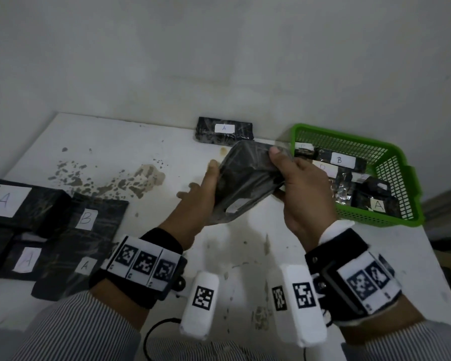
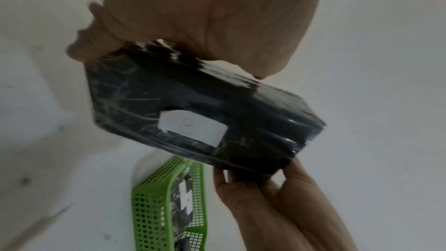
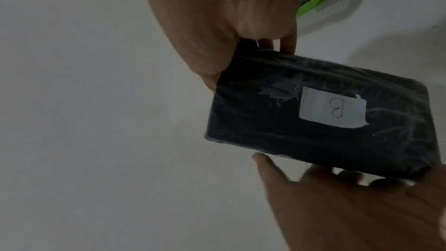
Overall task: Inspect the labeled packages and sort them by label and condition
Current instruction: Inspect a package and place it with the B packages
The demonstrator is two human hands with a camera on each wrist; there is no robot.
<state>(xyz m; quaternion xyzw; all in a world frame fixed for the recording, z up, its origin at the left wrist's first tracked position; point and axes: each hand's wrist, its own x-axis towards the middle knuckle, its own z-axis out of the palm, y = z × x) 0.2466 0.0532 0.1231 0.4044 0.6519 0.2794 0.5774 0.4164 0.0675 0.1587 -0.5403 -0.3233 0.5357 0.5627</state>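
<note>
All three views are dim and greyish, with soft, even light and only faint shadows. The head view bends straight lines toward its edges and looks slightly soft. Both wrist views are darker, noisy and smeared by motion blur; the wrapped package [image 3: 321,114] shows small glints of glare on its plastic film.

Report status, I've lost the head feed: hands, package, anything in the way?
Both hands in grip: left hand and right hand hold the black package off the table. Label reads B. Green basket beside it; nothing blocking.
</note>
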